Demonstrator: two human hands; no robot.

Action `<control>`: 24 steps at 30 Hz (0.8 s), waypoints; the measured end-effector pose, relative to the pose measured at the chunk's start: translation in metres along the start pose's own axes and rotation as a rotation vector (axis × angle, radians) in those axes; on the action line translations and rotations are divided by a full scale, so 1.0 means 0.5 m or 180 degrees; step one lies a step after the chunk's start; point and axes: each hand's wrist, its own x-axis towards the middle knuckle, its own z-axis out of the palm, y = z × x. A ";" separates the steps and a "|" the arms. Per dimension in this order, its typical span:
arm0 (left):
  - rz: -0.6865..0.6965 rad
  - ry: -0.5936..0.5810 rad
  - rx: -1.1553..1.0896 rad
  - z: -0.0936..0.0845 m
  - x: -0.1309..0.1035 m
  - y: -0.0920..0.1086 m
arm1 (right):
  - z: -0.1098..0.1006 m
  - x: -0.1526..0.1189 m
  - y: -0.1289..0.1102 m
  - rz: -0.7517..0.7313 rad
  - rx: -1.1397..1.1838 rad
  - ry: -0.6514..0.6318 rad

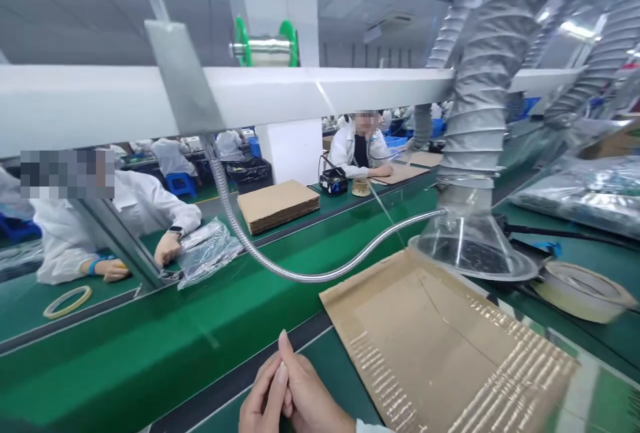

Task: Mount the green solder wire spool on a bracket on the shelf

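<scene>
- Pretty clearly a factory assembly line: long green conveyor belt [150, 346] running between green tabletops [30, 306]
- People in white lab-style coats [145, 203] seated along it, more rows behind
- Silvery ribbed fume-extraction hoses [480, 86] ending in a clear plastic funnel hood [465, 246]
- Stacked flat brown cardboard sheets [277, 203], beige tape rolls [67, 301]

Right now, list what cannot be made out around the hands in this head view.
- Left hand and right hand: pressed together, wrists cut off by the bottom edge; whether they hold anything is hidden.
- Cardboard sheet: its near corner runs off the bottom edge.
- Tape roll: motion blur hides detail.
- Plastic bags: contents blurred.
- Co-workers' faces: pixelated.
</scene>
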 end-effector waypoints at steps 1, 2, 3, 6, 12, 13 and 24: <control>0.0057 -0.0049 0.0027 -0.002 0.005 0.000 | -0.002 0.003 0.003 0.0031 0.0014 -0.0006; 0.0042 -0.0085 0.0056 -0.005 0.010 0.000 | -0.003 0.005 0.006 0.0068 0.0031 0.0003; -0.0041 -0.0124 0.0094 -0.009 0.014 0.000 | -0.002 0.006 0.009 0.0083 0.0086 0.0029; -0.0554 -0.0156 0.0111 -0.021 0.018 0.007 | 0.004 -0.003 0.011 0.0005 0.0417 0.0122; -0.0685 0.0039 -0.0277 -0.018 -0.001 0.018 | 0.017 -0.029 0.005 -0.0176 0.0121 0.0076; -0.0633 0.0042 -0.0282 -0.016 -0.004 0.016 | 0.017 -0.030 0.007 -0.0120 0.0084 0.0021; -0.0212 -0.0372 -0.0068 -0.007 -0.018 0.025 | 0.002 -0.020 0.023 0.0074 0.0541 0.0028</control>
